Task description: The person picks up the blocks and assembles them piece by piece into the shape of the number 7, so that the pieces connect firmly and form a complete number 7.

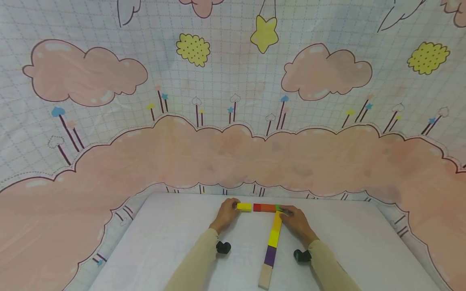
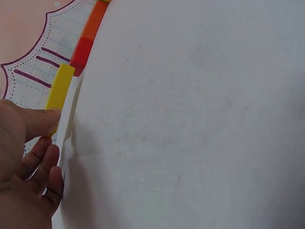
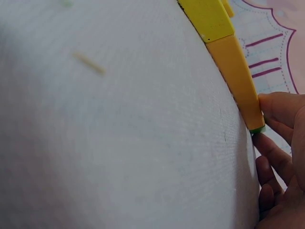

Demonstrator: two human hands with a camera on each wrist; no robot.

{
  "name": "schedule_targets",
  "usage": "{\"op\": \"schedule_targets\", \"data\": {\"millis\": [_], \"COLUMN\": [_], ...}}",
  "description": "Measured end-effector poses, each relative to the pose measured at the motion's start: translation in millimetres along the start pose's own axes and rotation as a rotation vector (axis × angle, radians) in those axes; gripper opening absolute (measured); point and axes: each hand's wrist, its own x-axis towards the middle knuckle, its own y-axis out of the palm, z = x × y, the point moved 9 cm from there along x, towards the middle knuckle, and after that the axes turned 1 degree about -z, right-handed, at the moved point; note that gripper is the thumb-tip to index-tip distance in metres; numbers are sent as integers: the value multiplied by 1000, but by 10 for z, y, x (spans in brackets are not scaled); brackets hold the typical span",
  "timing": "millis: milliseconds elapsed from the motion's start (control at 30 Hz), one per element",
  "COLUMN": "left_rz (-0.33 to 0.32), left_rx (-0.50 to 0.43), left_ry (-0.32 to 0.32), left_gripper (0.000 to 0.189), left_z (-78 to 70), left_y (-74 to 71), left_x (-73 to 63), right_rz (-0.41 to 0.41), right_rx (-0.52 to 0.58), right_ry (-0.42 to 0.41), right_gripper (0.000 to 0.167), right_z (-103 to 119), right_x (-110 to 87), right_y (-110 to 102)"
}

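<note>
Between thumb and fingers, my left hand (image 1: 226, 213) pinches a yellow block (image 1: 244, 207), also in the left wrist view (image 2: 60, 88). Just right of it, across a small gap, begins a row of a red block (image 1: 257, 207), an orange block (image 1: 268, 208) and a green block (image 1: 278, 207). My right hand (image 1: 296, 222) holds the green block at the row's right end, partly covering it. From that corner a column runs toward me: a light orange block (image 1: 277, 220), a yellow block (image 1: 274, 238), a purple block (image 1: 270, 256) and a plain wooden block (image 1: 265, 277).
The blocks lie on a white table (image 1: 164, 226). Its far edge lies close behind the row. Behind hangs a patterned cloth (image 1: 233, 157) with clouds and stars. A dark device (image 1: 223, 247) sits at the left wrist, another (image 1: 302, 255) at the right.
</note>
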Motion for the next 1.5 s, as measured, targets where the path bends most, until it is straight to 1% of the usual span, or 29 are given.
{"op": "schedule_targets", "data": {"millis": [100, 200, 433, 533, 667, 833, 933, 1000, 1100, 1167, 1233, 1333, 1500], "left_rz": [-3, -4, -14, -21, -25, -34, -41, -45, -57, -63, -63, -54, -43], "left_rx": [6, 7, 25, 28, 46, 63, 73, 88, 129, 137, 135, 115, 110], "left_ry": [-8, -31, -59, -63, -62, -44, -36, -31, -16, -12, -14, -19, -19], "left_gripper": [29, 29, 28, 28, 28, 27, 27, 27, 27, 26, 27, 28, 28], "left_z": [6, 21, 34, 23, 13, -16, -24, -23, -17, -12, -4, 0, -7], "left_y": [8, 21, 58, 62, 70, 65, 72, 84, 101, 108, 112, 111, 100], "left_x": [5, 7, 13, 15, 20, 23, 15, 7, 3, -2, -3, -1, 19], "right_rz": [3, 5, -2, 0, 3, 8, 6, 4, 7, 9, 13, 9, 8], "right_rx": [9, 15, 7, 16, 17, 26, 14, 9, 16, 22, 27, 17, 21], "right_ry": [20, 36, 4, 15, 21, 32, 17, 4, 13, 22, 37, 36, 40], "right_gripper": [39, 39, 38, 38, 39, 39, 39, 39, 38, 39, 39, 39, 40], "right_z": [-19, -34, -4, -1, 2, -7, 4, 8, 0, -11, -22, -25, -17], "right_x": [-4, -2, 0, -4, -8, -4, -7, -9, -22, -26, -32, -26, -27], "right_y": [7, 10, 5, 4, 5, 7, 4, 5, 9, 16, 25, 30, 18]}}
